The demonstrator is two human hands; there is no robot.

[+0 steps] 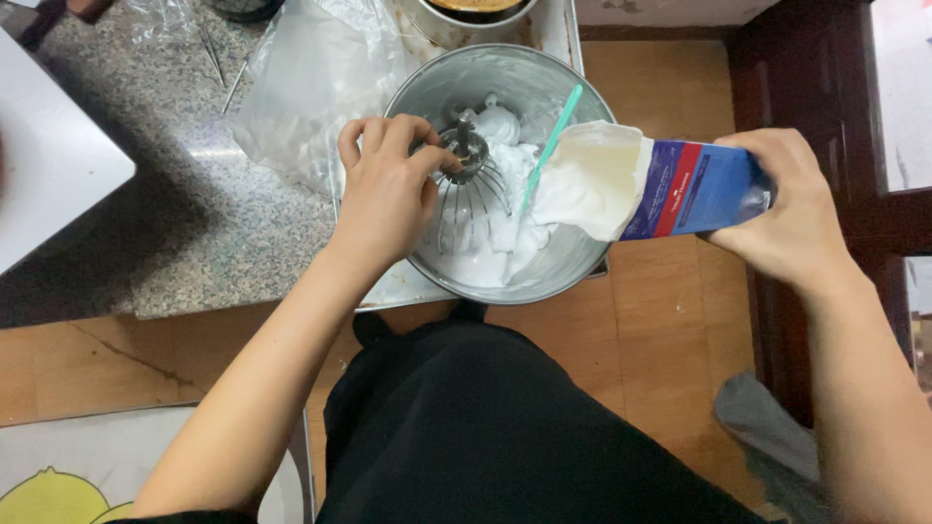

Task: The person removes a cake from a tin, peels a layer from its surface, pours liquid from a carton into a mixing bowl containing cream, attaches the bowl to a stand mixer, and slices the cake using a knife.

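White cream fills the round steel mixing bowl (573,262); left hand (388,189) pinches the wire whisk (468,180), right hand (791,209) grips the tilted blue-and-red carton (694,189), still to be emptied by steady tipping.

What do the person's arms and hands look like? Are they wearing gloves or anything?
No gloves, rings or watch show. The left hand and right hand are bare, and both forearms are bare too, with no sleeves reaching them. The nails look short and plain. Black clothing covers the body below.

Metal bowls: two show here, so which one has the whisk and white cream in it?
The large bowl under both hands, holding the wire whisk and cream. The other bowl sits at the top edge, cropped, with no whisk.
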